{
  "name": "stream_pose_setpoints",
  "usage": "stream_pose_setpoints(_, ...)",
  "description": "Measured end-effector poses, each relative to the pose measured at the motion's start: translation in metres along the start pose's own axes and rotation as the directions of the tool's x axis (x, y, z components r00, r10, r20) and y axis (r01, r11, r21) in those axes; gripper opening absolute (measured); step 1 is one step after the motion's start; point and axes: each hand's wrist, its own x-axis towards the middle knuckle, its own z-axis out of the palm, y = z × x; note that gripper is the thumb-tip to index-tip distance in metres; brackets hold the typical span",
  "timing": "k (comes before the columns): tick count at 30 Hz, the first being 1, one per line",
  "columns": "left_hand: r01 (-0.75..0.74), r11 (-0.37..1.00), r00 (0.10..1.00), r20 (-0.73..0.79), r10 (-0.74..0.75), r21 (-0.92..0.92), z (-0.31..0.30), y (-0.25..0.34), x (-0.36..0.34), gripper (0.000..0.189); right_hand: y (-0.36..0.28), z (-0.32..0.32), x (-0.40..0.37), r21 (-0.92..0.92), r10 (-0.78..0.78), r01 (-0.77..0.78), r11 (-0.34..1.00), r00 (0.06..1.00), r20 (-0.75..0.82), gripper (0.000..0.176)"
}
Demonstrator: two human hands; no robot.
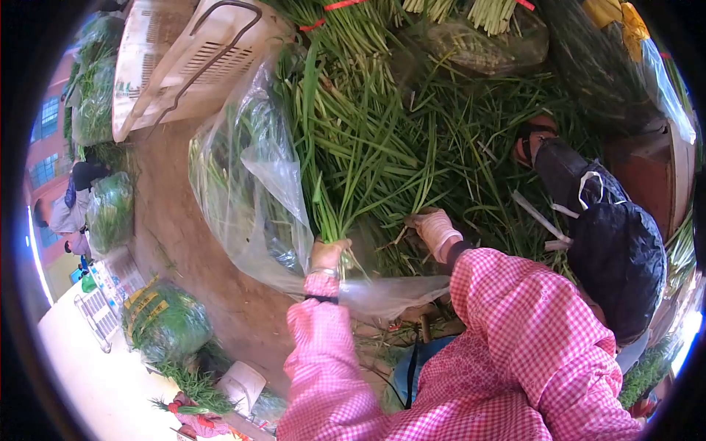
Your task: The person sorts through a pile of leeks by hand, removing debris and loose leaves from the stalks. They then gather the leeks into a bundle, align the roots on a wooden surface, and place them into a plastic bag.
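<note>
Here, your left hand (329, 254) grips a bunch of greens (331, 218) by its stems; your right hand (434, 229) is at the leafy pile (393, 158), its hold unclear. Well left of both, a stuffed bag (170, 327) bears unreadable yellow print (145, 301).

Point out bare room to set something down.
The main free patch is the brown floor, between the clear plastic bag and the green-filled bag at picture left, below the pale crate; a few scraps lie on it. Around the left hand and right hand it is crowded: long greens fill the space.
</note>
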Motion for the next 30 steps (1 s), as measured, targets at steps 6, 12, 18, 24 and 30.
stream_pose_setpoints(6, -0.193, 0.965, 0.851, -0.459, 0.255, 0.178, 0.039, -0.050, 0.088, 0.043, -0.056, -0.037, -0.015, -0.726, 0.048, 0.195, 0.660, 0.953, 0.300, 0.049)
stream_pose_setpoints(12, -0.362, 0.924, 0.713, -0.603, 0.357, 0.119, 0.046, -0.101, 0.187, 0.041, -0.035, -0.032, -0.018, -0.733, -0.183, 0.303, 0.609, 0.953, 0.242, 0.054)
stream_pose_setpoints(18, -0.043, 0.446, 0.893, -0.166, 0.419, 0.894, 0.012, -0.047, 0.125, 0.034, -0.056, -0.042, -0.017, -0.179, 0.100, -0.086, 0.980, 0.993, 0.068, 0.028)
stream_pose_setpoints(24, -0.067, 0.998, 0.970, 0.233, 0.070, -0.020, -0.050, -0.001, 0.045, 0.032, -0.102, -0.066, -0.031, 0.311, 0.410, -0.369, 0.876, 0.909, -0.073, 0.027)
stream_pose_setpoints(30, 0.244, 0.906, 0.890, 0.450, -0.067, -0.347, -0.051, 0.024, 0.005, 0.029, -0.160, -0.092, -0.057, 0.757, 0.325, -0.149, 0.636, 0.942, -0.088, 0.026)
